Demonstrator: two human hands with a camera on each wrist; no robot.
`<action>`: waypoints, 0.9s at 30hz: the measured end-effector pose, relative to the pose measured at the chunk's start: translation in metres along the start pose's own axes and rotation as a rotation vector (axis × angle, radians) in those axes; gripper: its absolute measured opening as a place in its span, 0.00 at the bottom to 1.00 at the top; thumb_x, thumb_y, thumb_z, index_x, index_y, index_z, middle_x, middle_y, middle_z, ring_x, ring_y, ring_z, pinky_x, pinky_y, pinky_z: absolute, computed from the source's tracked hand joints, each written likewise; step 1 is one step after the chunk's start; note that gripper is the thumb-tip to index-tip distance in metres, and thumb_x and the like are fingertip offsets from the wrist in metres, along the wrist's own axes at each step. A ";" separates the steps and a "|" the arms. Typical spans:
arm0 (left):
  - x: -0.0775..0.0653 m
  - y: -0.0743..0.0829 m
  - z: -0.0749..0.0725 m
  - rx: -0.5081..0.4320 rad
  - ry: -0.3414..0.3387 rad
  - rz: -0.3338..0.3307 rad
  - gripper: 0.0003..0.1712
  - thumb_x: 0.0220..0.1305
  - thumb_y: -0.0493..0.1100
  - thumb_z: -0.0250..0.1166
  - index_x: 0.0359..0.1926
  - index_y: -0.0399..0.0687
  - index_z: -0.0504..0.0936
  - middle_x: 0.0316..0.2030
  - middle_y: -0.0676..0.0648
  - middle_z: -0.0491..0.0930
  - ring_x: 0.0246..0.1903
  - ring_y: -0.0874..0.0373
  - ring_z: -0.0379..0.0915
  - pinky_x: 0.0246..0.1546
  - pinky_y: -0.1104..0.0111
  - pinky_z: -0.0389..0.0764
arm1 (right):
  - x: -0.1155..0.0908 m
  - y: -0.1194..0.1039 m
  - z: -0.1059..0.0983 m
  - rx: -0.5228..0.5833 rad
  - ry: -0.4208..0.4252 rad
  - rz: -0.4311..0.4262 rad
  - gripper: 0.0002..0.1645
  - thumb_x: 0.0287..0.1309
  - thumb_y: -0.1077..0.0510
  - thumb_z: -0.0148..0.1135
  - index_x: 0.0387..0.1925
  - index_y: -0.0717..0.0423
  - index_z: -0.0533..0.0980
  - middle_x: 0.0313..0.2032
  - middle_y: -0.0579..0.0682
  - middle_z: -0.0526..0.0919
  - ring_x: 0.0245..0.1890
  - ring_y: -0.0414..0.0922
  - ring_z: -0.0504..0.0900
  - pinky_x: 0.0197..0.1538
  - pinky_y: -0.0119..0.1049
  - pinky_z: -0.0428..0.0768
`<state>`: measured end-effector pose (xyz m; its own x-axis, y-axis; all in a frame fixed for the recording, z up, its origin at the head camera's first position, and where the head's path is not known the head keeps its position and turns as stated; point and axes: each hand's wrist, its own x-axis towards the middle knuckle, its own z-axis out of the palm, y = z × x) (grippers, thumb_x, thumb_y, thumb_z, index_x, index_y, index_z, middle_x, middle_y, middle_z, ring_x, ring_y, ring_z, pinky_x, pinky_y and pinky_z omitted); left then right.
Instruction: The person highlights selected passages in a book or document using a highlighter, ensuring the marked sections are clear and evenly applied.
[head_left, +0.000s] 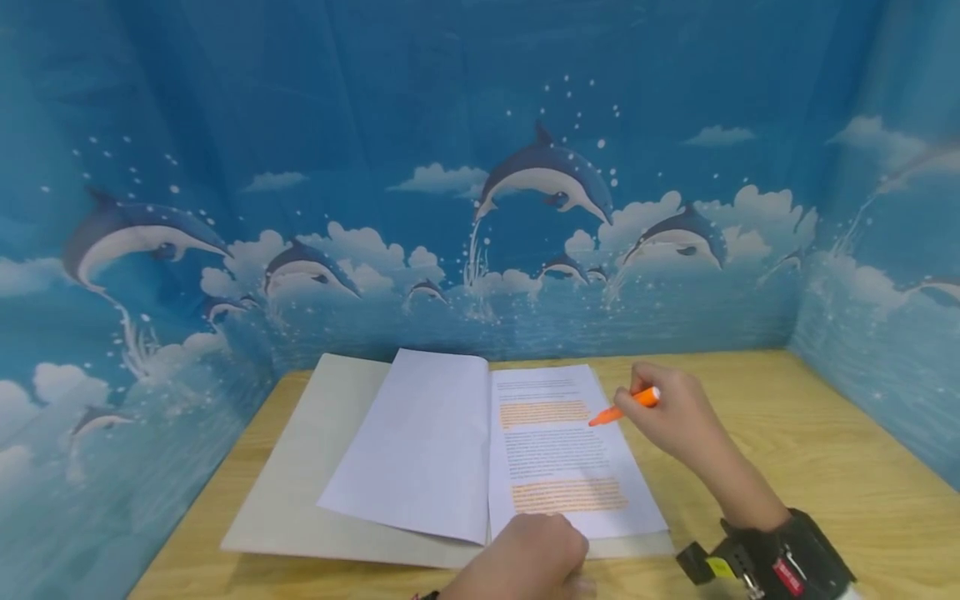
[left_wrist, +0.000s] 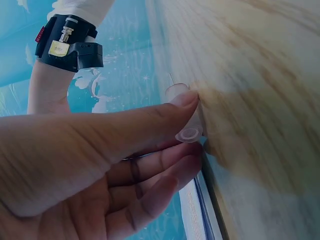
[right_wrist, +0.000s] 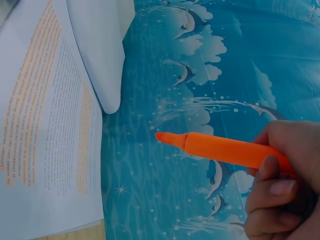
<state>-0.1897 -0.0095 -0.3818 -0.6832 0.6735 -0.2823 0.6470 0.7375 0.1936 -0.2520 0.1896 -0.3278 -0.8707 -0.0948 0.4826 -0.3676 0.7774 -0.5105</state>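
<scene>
My right hand (head_left: 678, 417) grips an orange highlighter (right_wrist: 222, 149) with its uncapped tip pointing left. In the head view the tip hovers by the right edge of a printed page (head_left: 555, 454), which bears two orange-marked blocks of text with unmarked lines between them. At the page's lower edge is my left hand (head_left: 528, 554), seen from its back. The left wrist view shows its thumb and fingers pinching a small translucent cap (left_wrist: 189, 122) close to the table. A blank turned page (head_left: 427, 442) lies to the left over a pale cover (head_left: 300, 475).
The open booklet lies on a light wooden table (head_left: 780, 433). A blue curtain (head_left: 420, 100) printed with dolphins surrounds the table at the back and both sides. On my right wrist sits a black strapped camera mount (head_left: 802, 558).
</scene>
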 end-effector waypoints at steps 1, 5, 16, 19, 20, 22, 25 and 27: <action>0.001 0.000 0.000 0.009 0.000 0.004 0.16 0.59 0.54 0.61 0.20 0.53 0.81 0.11 0.57 0.72 0.13 0.65 0.64 0.17 0.75 0.72 | 0.000 -0.001 0.000 0.001 -0.002 0.002 0.15 0.50 0.63 0.60 0.15 0.56 0.65 0.11 0.47 0.63 0.10 0.39 0.58 0.13 0.29 0.58; 0.003 -0.002 0.001 0.037 0.003 0.045 0.15 0.60 0.54 0.60 0.22 0.55 0.82 0.12 0.58 0.72 0.14 0.66 0.65 0.18 0.75 0.72 | 0.001 -0.001 0.001 0.006 -0.014 0.019 0.16 0.50 0.62 0.60 0.14 0.55 0.64 0.12 0.47 0.63 0.11 0.40 0.58 0.14 0.31 0.60; 0.003 -0.021 -0.006 -0.016 0.136 0.145 0.04 0.62 0.48 0.60 0.36 0.60 0.81 0.24 0.62 0.77 0.22 0.71 0.66 0.26 0.78 0.75 | -0.001 0.000 0.002 0.003 -0.015 0.002 0.15 0.51 0.62 0.60 0.16 0.55 0.64 0.11 0.45 0.58 0.09 0.38 0.56 0.13 0.29 0.57; 0.006 -0.041 -0.018 -0.139 0.247 0.141 0.12 0.67 0.50 0.54 0.47 0.58 0.80 0.29 0.61 0.80 0.25 0.71 0.68 0.30 0.76 0.77 | 0.000 -0.002 0.002 0.011 -0.006 -0.006 0.15 0.52 0.61 0.61 0.16 0.55 0.65 0.11 0.46 0.61 0.08 0.38 0.58 0.12 0.28 0.58; 0.008 -0.049 -0.021 -0.181 0.299 0.132 0.14 0.67 0.50 0.54 0.50 0.57 0.79 0.30 0.60 0.81 0.26 0.72 0.69 0.30 0.76 0.78 | 0.000 -0.002 0.002 0.018 -0.002 -0.010 0.15 0.53 0.61 0.61 0.17 0.55 0.65 0.11 0.46 0.63 0.08 0.38 0.60 0.12 0.28 0.59; 0.010 -0.063 -0.026 -0.268 0.438 0.132 0.16 0.68 0.50 0.53 0.52 0.53 0.77 0.30 0.57 0.83 0.27 0.72 0.72 0.29 0.76 0.79 | 0.000 -0.003 0.002 0.028 0.008 -0.021 0.15 0.54 0.60 0.61 0.18 0.55 0.66 0.12 0.48 0.67 0.09 0.38 0.64 0.11 0.29 0.62; 0.012 -0.078 -0.027 -0.419 0.638 0.109 0.13 0.65 0.47 0.58 0.49 0.51 0.76 0.31 0.52 0.85 0.30 0.70 0.77 0.29 0.75 0.82 | -0.001 -0.004 0.004 0.045 0.020 -0.034 0.15 0.55 0.58 0.61 0.18 0.55 0.67 0.14 0.49 0.71 0.10 0.38 0.71 0.10 0.29 0.64; 0.012 -0.081 -0.027 -0.489 0.742 0.085 0.12 0.63 0.46 0.60 0.46 0.50 0.74 0.33 0.50 0.86 0.32 0.68 0.78 0.30 0.74 0.84 | -0.002 -0.004 0.005 0.065 0.025 -0.047 0.15 0.56 0.57 0.61 0.19 0.54 0.67 0.15 0.49 0.73 0.11 0.38 0.73 0.10 0.29 0.65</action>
<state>-0.2599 -0.0601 -0.3756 -0.7924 0.4612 0.3993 0.6048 0.5084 0.6130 -0.2505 0.1835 -0.3299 -0.8436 -0.1141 0.5247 -0.4293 0.7304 -0.5313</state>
